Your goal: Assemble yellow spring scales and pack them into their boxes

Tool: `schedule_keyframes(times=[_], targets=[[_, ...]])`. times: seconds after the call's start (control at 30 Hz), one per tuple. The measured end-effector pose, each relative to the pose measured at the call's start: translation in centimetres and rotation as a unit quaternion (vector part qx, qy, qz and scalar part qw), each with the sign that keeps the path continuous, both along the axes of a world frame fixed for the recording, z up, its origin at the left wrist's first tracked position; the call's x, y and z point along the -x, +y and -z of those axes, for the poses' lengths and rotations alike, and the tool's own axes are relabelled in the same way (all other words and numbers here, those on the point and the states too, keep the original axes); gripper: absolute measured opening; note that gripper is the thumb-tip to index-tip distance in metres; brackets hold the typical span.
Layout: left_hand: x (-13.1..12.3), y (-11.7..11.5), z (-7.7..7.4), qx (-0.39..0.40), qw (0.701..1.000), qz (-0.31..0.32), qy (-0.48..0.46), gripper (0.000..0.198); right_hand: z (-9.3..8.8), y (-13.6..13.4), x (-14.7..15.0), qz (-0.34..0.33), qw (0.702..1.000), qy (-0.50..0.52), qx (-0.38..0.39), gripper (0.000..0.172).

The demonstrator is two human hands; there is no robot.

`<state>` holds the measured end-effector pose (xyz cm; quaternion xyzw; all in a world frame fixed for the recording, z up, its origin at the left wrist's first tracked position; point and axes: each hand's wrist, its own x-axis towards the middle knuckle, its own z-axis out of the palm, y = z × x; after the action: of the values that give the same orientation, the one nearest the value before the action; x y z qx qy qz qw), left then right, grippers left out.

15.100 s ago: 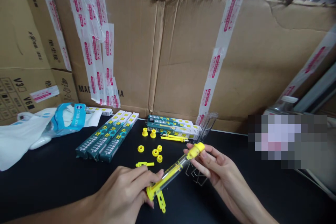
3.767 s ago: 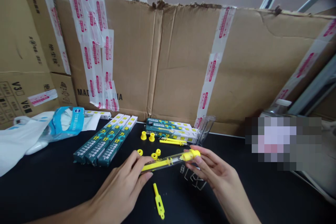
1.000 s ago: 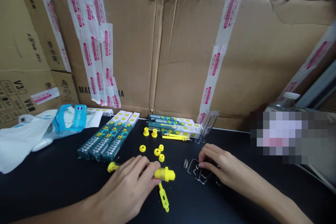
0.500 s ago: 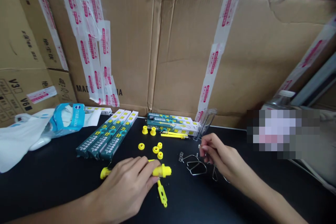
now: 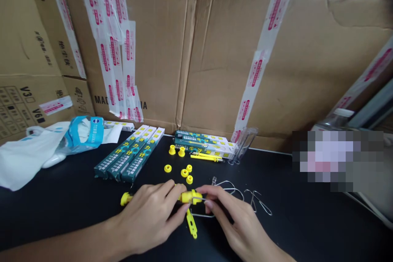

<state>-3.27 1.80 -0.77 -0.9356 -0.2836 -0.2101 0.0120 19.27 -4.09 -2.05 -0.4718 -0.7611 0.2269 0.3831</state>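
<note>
Two bare arms stretch in from the near edge, and the hands meet at the middle. The left hand [image 5: 153,217] lies palm down with its knuckles up. Its fingers curl forward, closed in a grip, and the thumb is hidden beneath. The left forearm [image 5: 61,245] runs long and low from the left. The right hand [image 5: 236,225] angles in from the lower right with its back turned up. Its forefinger and thumb are drawn together in a pinch just beside the left fingertips, and its other fingers are loosely bent.
</note>
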Motion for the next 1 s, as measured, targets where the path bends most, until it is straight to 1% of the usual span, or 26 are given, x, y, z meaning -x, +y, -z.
schedule_keyframes(times=[0.13, 0.27, 0.37, 0.57, 0.7, 0.93, 1.0], targets=[[-0.24, -0.01, -0.07, 0.006, 1.0, -0.005, 0.007, 0.016, 0.2, -0.02, 0.13, 0.033, 0.999, 0.003, -0.036, 0.027], [-0.31, -0.03, -0.13, 0.009, 1.0, -0.002, 0.008, 0.016, 0.23, -0.16, 0.28, 0.037, 0.998, 0.001, -0.047, 0.028], [-0.22, -0.05, 0.0, -0.019, 1.0, 0.002, 0.0, 0.018, 0.15, -0.19, 0.35, 0.043, 0.997, 0.0, -0.059, 0.028], [-0.3, 0.05, 0.14, -0.091, 0.995, 0.022, -0.037, 0.019, 0.18, 0.16, 0.48, 0.047, 0.993, 0.008, -0.108, 0.03], [-0.43, 0.08, 0.05, -0.111, 0.993, 0.026, -0.043, 0.019, 0.2, 0.11, 0.59, 0.04, 0.992, -0.001, -0.119, 0.029], [-0.39, -0.1, 0.13, -0.108, 0.993, 0.024, -0.041, 0.016, 0.42, -0.18, 0.85, 0.054, 0.991, -0.03, -0.123, 0.028], [-0.41, -0.06, 0.06, -0.114, 0.992, 0.026, -0.047, 0.02, 0.41, -0.19, 0.86, 0.055, 0.991, -0.041, -0.118, 0.028]])
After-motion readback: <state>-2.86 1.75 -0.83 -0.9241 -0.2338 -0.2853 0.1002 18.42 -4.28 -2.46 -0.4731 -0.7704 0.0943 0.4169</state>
